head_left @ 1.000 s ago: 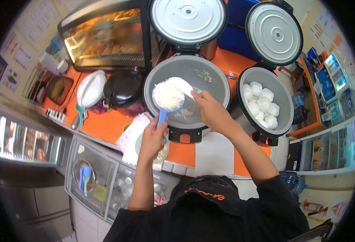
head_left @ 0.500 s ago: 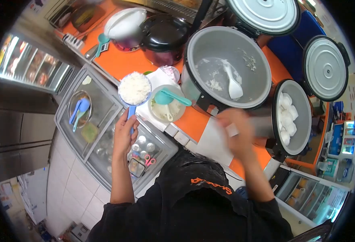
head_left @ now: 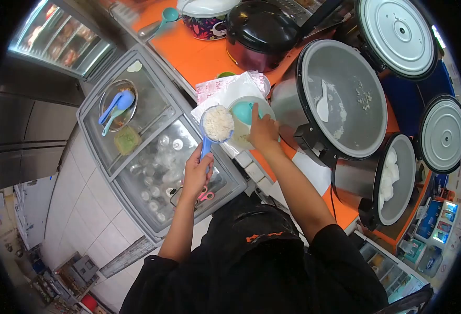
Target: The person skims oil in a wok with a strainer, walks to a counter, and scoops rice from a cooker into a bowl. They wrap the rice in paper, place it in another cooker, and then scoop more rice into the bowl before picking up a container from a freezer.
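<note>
My left hand point(head_left: 196, 170) is closed round the handle of a blue ladle point(head_left: 206, 146), held level. White rice point(head_left: 218, 124) is heaped in its bowl, over the near-left edge of a pale container point(head_left: 270, 109). A teal ladle point(head_left: 242, 111) lies in that container. My right hand point(head_left: 264, 132) reaches over the container, its fingers closed on the teal ladle's handle, which they partly hide. White paper and a pink-printed sheet point(head_left: 212, 89) lie just behind. To the right stands a large open rice cooker point(head_left: 358, 125), a white rice paddle point(head_left: 322, 104) and leftover grains inside.
A second open pot point(head_left: 404, 180) holds white wrapped lumps point(head_left: 388, 178). A dark lidded pot point(head_left: 262, 34) and a flower-patterned pot point(head_left: 204, 25) stand at the back of the orange counter point(head_left: 188, 55). At left is a glass-topped chest point(head_left: 154, 112) with a bowl of utensils point(head_left: 117, 107).
My right hand has moved left from in front of the rice cooker to the teal ladle. The rice-filled ladle has come down nearer the pale container. The camera view has shifted.
</note>
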Demonstrator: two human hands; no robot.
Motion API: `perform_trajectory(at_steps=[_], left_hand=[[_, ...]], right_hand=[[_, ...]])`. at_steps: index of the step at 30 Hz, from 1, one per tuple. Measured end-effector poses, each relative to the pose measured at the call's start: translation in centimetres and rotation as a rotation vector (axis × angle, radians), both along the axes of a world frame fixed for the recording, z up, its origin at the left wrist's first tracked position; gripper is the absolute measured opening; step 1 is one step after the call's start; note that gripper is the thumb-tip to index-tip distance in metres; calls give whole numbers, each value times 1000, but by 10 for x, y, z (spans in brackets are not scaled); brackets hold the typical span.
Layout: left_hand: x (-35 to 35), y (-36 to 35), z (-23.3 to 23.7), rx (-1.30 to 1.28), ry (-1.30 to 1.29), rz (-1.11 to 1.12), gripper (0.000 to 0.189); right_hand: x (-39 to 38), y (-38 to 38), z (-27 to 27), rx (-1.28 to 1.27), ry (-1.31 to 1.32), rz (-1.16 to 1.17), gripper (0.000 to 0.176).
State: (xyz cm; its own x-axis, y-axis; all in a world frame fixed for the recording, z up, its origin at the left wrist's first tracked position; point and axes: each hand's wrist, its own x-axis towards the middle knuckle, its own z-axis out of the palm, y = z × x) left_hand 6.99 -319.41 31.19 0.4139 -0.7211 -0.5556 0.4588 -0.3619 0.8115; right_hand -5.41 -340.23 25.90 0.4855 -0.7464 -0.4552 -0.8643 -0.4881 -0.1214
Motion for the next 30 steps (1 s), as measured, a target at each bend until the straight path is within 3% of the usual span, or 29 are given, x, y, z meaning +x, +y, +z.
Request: perform_trajectory(at_steps=[7,9,12,15,19,22,25,26,29,30], left_hand=[[10,-7,-12,-21,-126,13,60],[12,-8,-21,-18,-192,22,61],[16,-15,-13,32,-549,-116,62],[13,-28,-12,-122,-810,-213,61],[-7,-49,-29,-221,-1198,-391,74],[-15,-55,-34,8,-1185,-554,73],[-18,-55,-27,-81,-1193,-455,73],[-20,-51,-28,-119,-1204,-383,70],[-24,-32,-18,-55,-819,-114,65],[-22,-23,-46,-116,-881,46,56]], right_hand=[[-38,12,12,113,-316,-133,99],[-63,34,32,-144,-382,-43,99],[-88,73,101,-80,-378,-114,100],[-137,113,127,36,-309,-124,92],[-194,162,117,-25,-369,-149,94],[-221,182,100,-71,-546,-192,95],[-242,190,78,-138,-630,-262,95],[-247,193,73,-61,-647,-380,95],[-276,189,17,-26,-832,-512,96],[-278,187,11,-1,-887,-507,98]])
